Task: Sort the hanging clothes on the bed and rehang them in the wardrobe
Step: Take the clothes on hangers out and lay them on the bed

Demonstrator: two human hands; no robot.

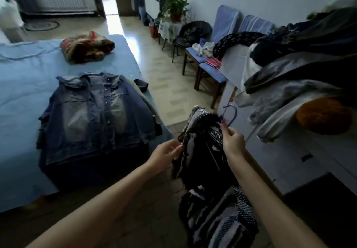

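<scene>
Now both hands (232, 141) grip hanger (230, 115) w/ patterned garment (204, 151).

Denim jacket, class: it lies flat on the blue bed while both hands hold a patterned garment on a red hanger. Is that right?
One detail is wrong: the hanger is blue, not red, as the head view shows. The denim jacket does lie flat on the blue bed, and the left hand and right hand do hold the patterned garment.

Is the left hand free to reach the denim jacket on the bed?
Probably not yet: the left hand is pinching the patterned garment. The jacket lies uncovered, with nothing between.
</scene>
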